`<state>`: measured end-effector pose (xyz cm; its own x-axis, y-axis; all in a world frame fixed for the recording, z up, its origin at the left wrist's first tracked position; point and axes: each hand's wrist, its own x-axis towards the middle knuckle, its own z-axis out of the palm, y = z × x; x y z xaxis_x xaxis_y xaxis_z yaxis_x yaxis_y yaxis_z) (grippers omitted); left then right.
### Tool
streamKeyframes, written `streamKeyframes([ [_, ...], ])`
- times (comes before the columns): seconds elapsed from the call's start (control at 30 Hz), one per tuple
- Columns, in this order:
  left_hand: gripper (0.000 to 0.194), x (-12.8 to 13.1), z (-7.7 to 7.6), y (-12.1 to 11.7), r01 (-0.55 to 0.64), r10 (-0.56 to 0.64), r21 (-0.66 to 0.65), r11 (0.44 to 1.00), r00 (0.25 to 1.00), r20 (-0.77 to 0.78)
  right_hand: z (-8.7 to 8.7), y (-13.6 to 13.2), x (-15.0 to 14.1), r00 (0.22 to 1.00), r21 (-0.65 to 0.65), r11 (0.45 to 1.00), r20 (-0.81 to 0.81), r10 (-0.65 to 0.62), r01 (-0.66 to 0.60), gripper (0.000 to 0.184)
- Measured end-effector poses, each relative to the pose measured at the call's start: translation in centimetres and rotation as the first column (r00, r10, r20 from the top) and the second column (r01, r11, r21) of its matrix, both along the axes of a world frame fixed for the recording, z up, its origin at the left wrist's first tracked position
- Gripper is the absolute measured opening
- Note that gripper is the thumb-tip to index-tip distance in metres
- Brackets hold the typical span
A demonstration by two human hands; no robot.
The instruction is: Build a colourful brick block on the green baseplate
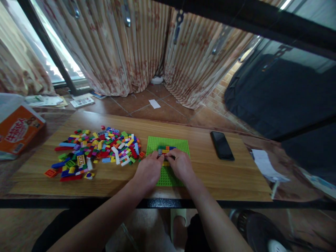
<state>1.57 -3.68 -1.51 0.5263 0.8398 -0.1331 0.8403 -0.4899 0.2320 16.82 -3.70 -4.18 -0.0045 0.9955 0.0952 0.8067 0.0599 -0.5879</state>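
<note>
A green studded baseplate (170,176) lies on the wooden table in front of me. On it stands a small block of coloured toy bricks (167,148), with green, blue, orange, yellow and grey parts showing. My left hand (149,171) is over the plate's left side, its fingers closed at the near left part of the bricks. From the right, my right hand (181,164) meets it, thumb and forefinger pinched together at the same bricks. The fingertips nearly touch. Whatever is between them is too small and covered to make out.
Left of the plate spreads a pile of loose toy bricks (105,145). A black phone (222,145) lies on the right of the wooden table (204,178). An orange-and-white box (19,129) stands at the far left. Papers (269,165) lie beyond the table's right end.
</note>
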Motion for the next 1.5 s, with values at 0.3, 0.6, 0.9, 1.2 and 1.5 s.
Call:
streamKeyframes([
  [0.3, 0.041, -0.3, -1.5, 0.1, -0.027, 0.023, 0.032, 0.999, 0.992, 0.125, 0.8, 0.0, 0.7, 0.952, 0.023, 0.999, -0.305, -0.024, 0.033, 0.012],
  [0.6, 0.033, -1.0, -1.8, 0.8, -0.069, 0.073, -0.024, 0.997, 0.948, 0.311, 1.3, 0.5, 4.6, 0.449, -0.247, 0.963, -0.853, -0.268, 0.106, 0.022],
  [0.9, 0.031, -1.2, -2.0, 1.0, -0.068, 0.069, -0.015, 0.998, 0.936, 0.345, 1.0, -0.2, 3.8, 0.6, -0.203, 0.978, -0.776, -0.195, 0.055, 0.029],
  [1.2, 0.031, -1.2, -1.7, 1.1, -0.059, 0.066, -0.029, 0.998, 0.927, 0.37, 0.9, 0.0, 2.7, 0.743, -0.204, 0.964, -0.616, -0.261, 0.17, 0.036],
  [1.5, 0.031, -1.3, -1.9, 1.0, -0.051, 0.053, -0.015, 0.999, 0.927, 0.37, 0.0, -0.3, 2.6, 0.843, -0.096, 0.984, -0.507, -0.179, 0.151, 0.031],
])
